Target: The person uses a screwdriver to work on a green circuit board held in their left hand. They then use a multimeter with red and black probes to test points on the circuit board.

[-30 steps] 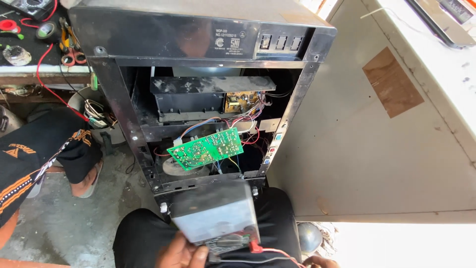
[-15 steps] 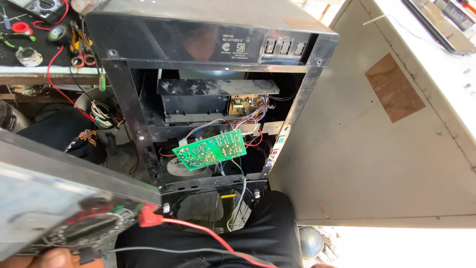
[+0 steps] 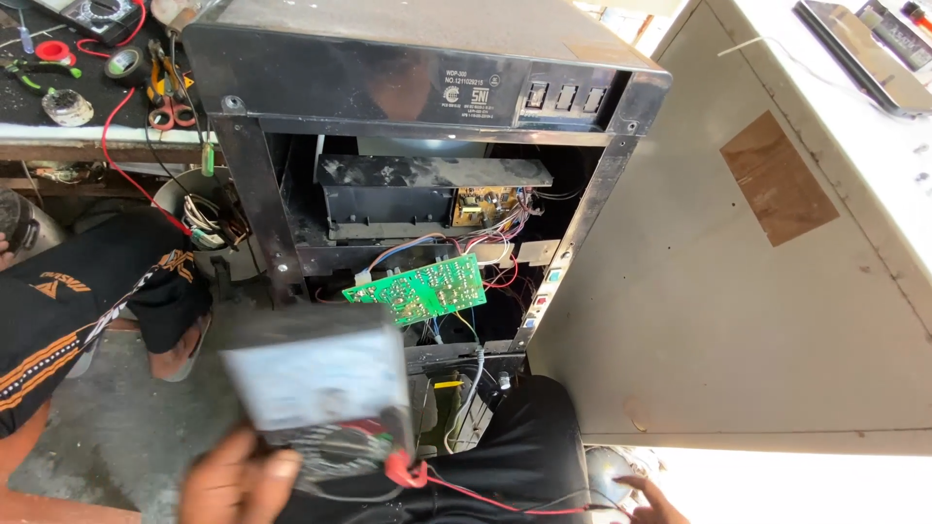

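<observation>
Since half a second earlier, the grey analogue multimeter with a pale dial face (image 3: 320, 393) has swung from the lower left corner toward the centre of the view, and now sits blurred in front of the opened cabinet. The person's left hand (image 3: 238, 477) grips the meter from below, fingers closed around its lower edge. A red probe plug (image 3: 406, 473) sits in the meter's bottom corner, and a thin red lead (image 3: 495, 502) runs from it across the black trousers (image 3: 524, 446) toward the right hand (image 3: 649, 497), which shows only at the bottom edge, fingertips spread near the lead's end; whether that grip holds anything cannot be told.

Behind the meter stands a black metal appliance cabinet with its rear panel off (image 3: 427, 87). A green printed circuit board (image 3: 419, 289) hangs tilted out of the opening on coloured wires, with a black metal box (image 3: 388, 194) and a small tan board (image 3: 482, 205) above it. A large grey sheet-metal panel (image 3: 738, 291) leans at the right. On the table (image 3: 58, 116) at upper left lie red-handled pliers (image 3: 170, 112) and a second meter (image 3: 83, 12). Another person's leg in black with orange stripes (image 3: 68, 311) rests at left.
</observation>
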